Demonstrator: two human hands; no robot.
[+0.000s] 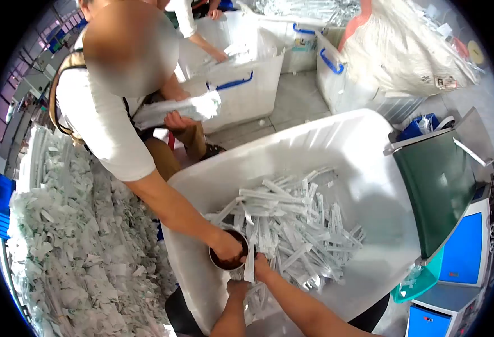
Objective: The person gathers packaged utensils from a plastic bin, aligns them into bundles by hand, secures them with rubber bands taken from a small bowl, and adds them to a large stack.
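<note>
In the lower middle, my right hand is closed around a pale, flat plastic strip standing roughly upright. Just left of it and lower, my left hand has its fingers curled; what lies in them is hard to make out. Both hands are inside a large white tub, beside a heap of clear plastic strips. A round metal bowl with dark brown contents is right beyond my hands. Another person's hand reaches into that bowl.
The co-worker leans over the tub's left side, holding a bundle of plastic strips. Shredded plastic is piled at left. White bins and a woven sack stand behind. A green belt borders the right.
</note>
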